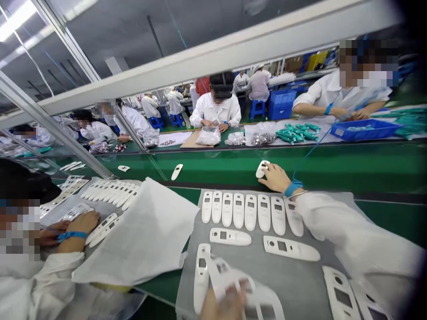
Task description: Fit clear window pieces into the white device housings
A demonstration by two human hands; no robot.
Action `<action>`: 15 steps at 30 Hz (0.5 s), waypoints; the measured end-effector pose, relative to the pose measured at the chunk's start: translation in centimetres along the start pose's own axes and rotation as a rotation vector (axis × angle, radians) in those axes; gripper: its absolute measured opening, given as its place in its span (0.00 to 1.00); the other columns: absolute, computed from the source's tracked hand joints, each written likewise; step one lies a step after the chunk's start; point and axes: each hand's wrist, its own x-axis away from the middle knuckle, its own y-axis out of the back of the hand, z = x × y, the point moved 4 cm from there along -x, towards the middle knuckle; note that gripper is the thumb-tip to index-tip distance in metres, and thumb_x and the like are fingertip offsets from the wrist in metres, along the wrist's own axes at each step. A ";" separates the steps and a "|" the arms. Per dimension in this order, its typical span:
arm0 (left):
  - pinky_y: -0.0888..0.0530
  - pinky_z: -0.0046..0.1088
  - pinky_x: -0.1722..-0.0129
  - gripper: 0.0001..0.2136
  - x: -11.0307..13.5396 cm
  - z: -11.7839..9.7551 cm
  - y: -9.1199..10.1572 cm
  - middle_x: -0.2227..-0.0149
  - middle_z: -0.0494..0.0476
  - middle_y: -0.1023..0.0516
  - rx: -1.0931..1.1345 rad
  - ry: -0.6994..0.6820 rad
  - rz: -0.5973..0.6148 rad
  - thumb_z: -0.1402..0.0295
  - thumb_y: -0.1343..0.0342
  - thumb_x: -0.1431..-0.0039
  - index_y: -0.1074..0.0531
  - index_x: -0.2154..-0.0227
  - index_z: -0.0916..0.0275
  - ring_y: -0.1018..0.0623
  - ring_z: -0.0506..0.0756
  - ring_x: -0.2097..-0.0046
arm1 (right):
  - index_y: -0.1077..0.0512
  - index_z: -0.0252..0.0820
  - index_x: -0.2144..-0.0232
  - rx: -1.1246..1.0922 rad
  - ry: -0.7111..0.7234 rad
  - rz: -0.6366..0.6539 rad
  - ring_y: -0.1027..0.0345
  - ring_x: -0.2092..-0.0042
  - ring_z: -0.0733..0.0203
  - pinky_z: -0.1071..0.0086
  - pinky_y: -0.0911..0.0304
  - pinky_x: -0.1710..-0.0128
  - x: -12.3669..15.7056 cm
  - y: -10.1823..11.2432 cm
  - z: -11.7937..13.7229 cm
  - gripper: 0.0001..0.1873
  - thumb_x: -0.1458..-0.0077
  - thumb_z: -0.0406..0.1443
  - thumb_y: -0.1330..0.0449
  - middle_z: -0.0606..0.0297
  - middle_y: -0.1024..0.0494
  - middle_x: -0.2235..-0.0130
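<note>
Touching white casing (260, 170) on green belt (216, 164), your right hand (275, 178) has grip half curled; cannot tell if holding firmly. Your left hand (224, 304) blurred by white piece (217, 280) over grey sheet (296, 284); grip's opening, hold: cannot tell.

Covers (250, 220) are white, the mat (296, 282) grey, the belt (216, 164) green.
</note>
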 end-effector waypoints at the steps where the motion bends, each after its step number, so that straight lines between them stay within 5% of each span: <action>1: 0.26 0.37 0.58 0.18 -0.3 0.7 0.4 0.59 0.61 0.23 0.089 0.081 -0.067 0.58 0.57 0.35 0.29 0.56 0.64 0.23 0.58 0.57 | 0.30 0.33 0.56 -0.035 0.050 0.035 0.47 0.41 0.39 0.47 0.48 0.43 1.2 0.5 1.5 0.16 0.45 0.37 0.43 0.44 0.39 0.42; 4: 0.29 0.33 0.59 0.14 -1.3 2.3 1.6 0.70 0.57 0.23 0.480 0.346 -0.373 0.58 0.46 0.43 0.28 0.73 0.66 0.24 0.57 0.63 | 0.31 0.45 0.55 -0.214 0.256 0.163 0.39 0.45 0.57 0.65 0.42 0.44 7.1 2.6 7.3 0.14 0.39 0.43 0.49 0.63 0.33 0.45; 6: 0.30 0.31 0.61 0.14 -2.2 2.3 1.9 0.74 0.55 0.25 0.581 0.372 -0.421 0.59 0.40 0.49 0.29 0.78 0.66 0.26 0.55 0.66 | 0.34 0.48 0.50 -0.465 0.357 0.226 0.38 0.45 0.57 0.64 0.40 0.45 12.3 4.1 11.0 0.17 0.38 0.46 0.48 0.64 0.33 0.45; 10: 0.31 0.30 0.64 0.16 -3.1 1.3 2.1 0.77 0.54 0.27 0.667 0.382 -0.356 0.57 0.37 0.54 0.31 0.83 0.64 0.28 0.54 0.70 | 0.52 0.49 0.37 -0.353 0.314 0.291 0.40 0.43 0.49 0.58 0.33 0.50 20.8 3.8 14.3 0.40 0.46 0.46 0.39 0.58 0.40 0.40; 15: 0.31 0.30 0.65 0.18 -2.6 0.1 1.2 0.77 0.56 0.25 0.686 0.368 -0.186 0.55 0.40 0.49 0.28 0.84 0.65 0.27 0.54 0.71 | 0.53 0.46 0.36 -0.204 0.305 0.059 0.53 0.38 0.41 0.49 0.40 0.45 22.7 2.9 15.0 0.44 0.48 0.44 0.36 0.55 0.49 0.36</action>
